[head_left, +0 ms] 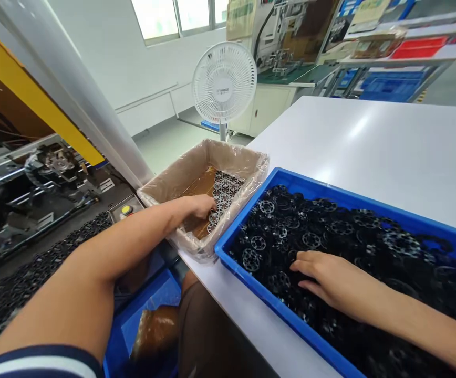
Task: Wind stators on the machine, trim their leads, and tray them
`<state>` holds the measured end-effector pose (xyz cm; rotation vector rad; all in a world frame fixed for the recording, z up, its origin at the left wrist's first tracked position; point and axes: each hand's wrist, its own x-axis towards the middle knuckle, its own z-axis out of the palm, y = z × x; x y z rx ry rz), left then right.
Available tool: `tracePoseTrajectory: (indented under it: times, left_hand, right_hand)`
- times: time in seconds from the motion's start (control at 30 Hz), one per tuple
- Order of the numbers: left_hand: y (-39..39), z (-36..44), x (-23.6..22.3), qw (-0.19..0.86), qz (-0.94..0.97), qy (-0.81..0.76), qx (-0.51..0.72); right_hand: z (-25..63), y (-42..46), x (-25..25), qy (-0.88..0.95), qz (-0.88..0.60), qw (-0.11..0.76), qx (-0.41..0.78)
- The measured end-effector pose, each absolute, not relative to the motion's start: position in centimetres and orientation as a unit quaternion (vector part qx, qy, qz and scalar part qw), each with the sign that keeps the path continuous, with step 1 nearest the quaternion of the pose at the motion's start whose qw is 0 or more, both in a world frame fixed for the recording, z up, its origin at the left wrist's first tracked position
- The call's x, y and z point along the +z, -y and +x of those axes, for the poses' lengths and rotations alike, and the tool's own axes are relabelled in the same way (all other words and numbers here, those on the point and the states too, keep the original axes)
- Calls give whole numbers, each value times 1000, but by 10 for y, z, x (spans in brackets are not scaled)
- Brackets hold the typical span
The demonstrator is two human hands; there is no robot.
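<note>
My left hand (pixel 202 206) reaches into a box lined with clear plastic (pixel 173 184), its fingers curled down at the edge of neat rows of round, perforated discs (pixel 226 191). What those fingers hold, if anything, is hidden. My right hand (pixel 318 273) is over a blue bin (pixel 231 268) heaped with loose black perforated discs (pixel 310 240). Its fingertips touch the heap, the thumb is apart from the fingers, and no disc shows between them. Brown sheet (pixel 196 190) covers part of the lined box's floor beside the rows.
A white table (pixel 370 136) carries the blue bin. Behind the lined box stands a white fan (pixel 224 86). On the left are a machine (pixel 58 163), a yellow button (pixel 126 210) and a slanted grey post (pixel 82 100). Another blue bin (pixel 153 294) sits low by my leg.
</note>
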<state>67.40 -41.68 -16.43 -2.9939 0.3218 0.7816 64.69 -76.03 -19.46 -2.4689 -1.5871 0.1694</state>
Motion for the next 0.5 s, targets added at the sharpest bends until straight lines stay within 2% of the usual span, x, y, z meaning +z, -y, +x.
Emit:
tracePoseTrajectory:
  times: [0.17, 0.33, 0.5]
  left_hand:
    - [410, 676, -184, 35, -951, -96, 292]
    - [402, 679, -189, 53, -948, -52, 309]
    - [410, 678, -178, -2, -971, -31, 238]
  right_hand:
    - [644, 768, -210, 532, -832, 150, 54]
    - [646, 766, -199, 504, -836, 186, 106]
    - [647, 762, -189, 485, -841, 230, 69]
